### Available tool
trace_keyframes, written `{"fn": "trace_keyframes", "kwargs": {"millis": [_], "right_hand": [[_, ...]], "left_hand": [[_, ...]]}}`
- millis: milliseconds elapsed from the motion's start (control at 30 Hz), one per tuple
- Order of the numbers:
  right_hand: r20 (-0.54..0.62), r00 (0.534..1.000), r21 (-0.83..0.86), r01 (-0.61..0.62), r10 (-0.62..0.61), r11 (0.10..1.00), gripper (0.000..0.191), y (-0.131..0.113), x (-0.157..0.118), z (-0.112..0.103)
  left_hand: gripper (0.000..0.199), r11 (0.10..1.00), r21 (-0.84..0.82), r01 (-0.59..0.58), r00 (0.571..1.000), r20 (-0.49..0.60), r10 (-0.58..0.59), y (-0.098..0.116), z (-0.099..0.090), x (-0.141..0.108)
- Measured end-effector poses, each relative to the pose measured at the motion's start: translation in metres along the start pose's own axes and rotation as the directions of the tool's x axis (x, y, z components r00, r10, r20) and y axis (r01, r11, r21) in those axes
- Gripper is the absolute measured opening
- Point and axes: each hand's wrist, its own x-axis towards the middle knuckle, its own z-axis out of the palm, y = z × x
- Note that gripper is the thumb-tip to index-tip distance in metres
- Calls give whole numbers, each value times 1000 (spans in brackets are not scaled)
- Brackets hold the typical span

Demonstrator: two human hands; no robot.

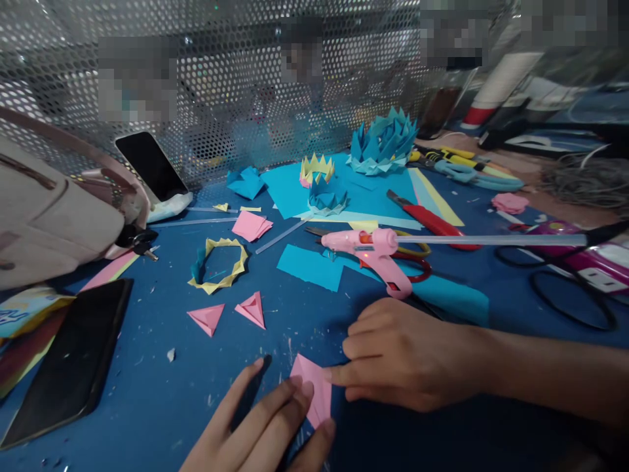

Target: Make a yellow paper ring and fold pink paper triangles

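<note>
A small folded pink paper (319, 388) lies on the blue table (162, 393) near the front. My left hand (268, 419) rests over its left and lower edges, fingers spread, with fingertips on the paper. My right hand (403, 354) is at its right edge, index fingertip touching it, the other fingers curled. Two folded pink triangles (207, 319) lie beyond my left hand. Farther back are a ring of yellow folded pieces (219, 287) with a blue piece on it, and a stack of pink squares (251, 225). A pink glue gun (366, 246) lies beyond my right hand.
Blue paper flowers (383, 144) and a yellow paper crown (316, 172) stand at the back. Red-handled pliers (437, 223) and blue paper (309, 267) lie behind the hands. A black phone (73, 360) and a pale bag (54, 203) are at left, a power strip (584, 259) at right.
</note>
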Motion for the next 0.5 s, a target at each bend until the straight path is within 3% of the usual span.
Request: {"fn": "trace_keyframes", "kwargs": {"millis": [133, 300, 500], "right_hand": [[-51, 995, -130, 78, -85, 988, 30, -2, 3, 1], [-130, 975, -155, 161, -181, 975, 27, -7, 5, 2], [-88, 968, -118, 226, -237, 967, 24, -12, 4, 4]], "left_hand": [[35, 995, -101, -5, 1000, 15, 6, -4, -4, 8], [30, 903, -383, 194, 970, -62, -235, -2, -2, 20], [15, 728, -593, 343, 939, 215, -267, -5, -9, 30]]}}
